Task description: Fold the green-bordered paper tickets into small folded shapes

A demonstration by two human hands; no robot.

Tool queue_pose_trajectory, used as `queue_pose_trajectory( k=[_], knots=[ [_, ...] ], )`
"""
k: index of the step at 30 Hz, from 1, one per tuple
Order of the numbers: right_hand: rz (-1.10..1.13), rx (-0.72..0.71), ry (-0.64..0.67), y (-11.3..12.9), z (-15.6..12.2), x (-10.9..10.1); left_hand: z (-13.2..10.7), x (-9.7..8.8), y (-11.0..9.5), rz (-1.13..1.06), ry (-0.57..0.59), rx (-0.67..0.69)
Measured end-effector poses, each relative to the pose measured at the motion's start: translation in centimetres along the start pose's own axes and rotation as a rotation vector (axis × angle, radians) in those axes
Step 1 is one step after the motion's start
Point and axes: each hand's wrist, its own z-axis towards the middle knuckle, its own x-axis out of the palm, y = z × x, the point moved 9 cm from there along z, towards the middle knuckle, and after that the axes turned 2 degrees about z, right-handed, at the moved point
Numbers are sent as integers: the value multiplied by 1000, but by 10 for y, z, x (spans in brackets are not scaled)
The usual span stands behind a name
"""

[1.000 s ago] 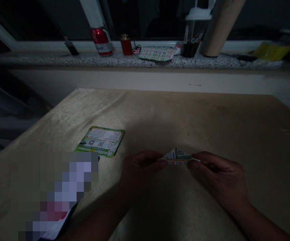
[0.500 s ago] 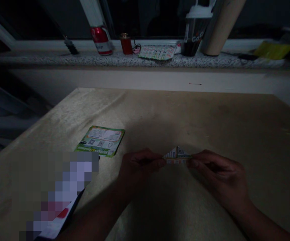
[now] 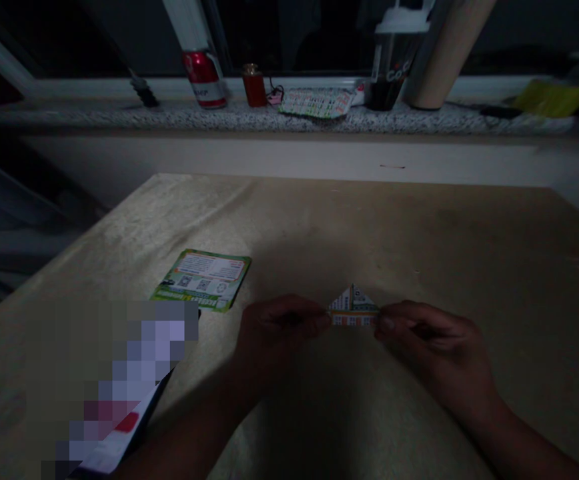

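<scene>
A small piece of printed paper [image 3: 353,308], folded to a triangular peak over a straight band, is held up above the table. My left hand [image 3: 279,340] pinches its left corner between thumb and fingers. At the opposite corner, my right hand [image 3: 434,350] grips it the same way. The peak points away from me, and orange and dark print shows on the side facing me. Left of my left hand lies a green printed card [image 3: 204,279] with square codes on it.
A phone-like device [image 3: 119,433], partly blurred out, lies at the lower left of the table [image 3: 294,213]. Along the stone windowsill [image 3: 144,123] stand a red can [image 3: 203,80], a small red bottle [image 3: 254,88], a crumpled packet [image 3: 315,102], a lidded cup [image 3: 392,67] and a tan cylinder [image 3: 442,63].
The folded paper has tilted up slightly, so more of its printed face shows. Both hands keep their pinch on its corners. The view has shifted a little.
</scene>
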Motion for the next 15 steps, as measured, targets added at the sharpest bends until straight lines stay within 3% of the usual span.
queue_pose_trajectory(
  k=[5,10,15],
  knots=[
    [-100,-91,7,7,3,1,-3,-1,-11,198,-10,148],
    [-195,-275,58,21,0,6,-8,-1,-23,363,-18,313],
    [-227,-366,88,30,-2,8,-7,-4,-29,342,22,326]
  ],
)
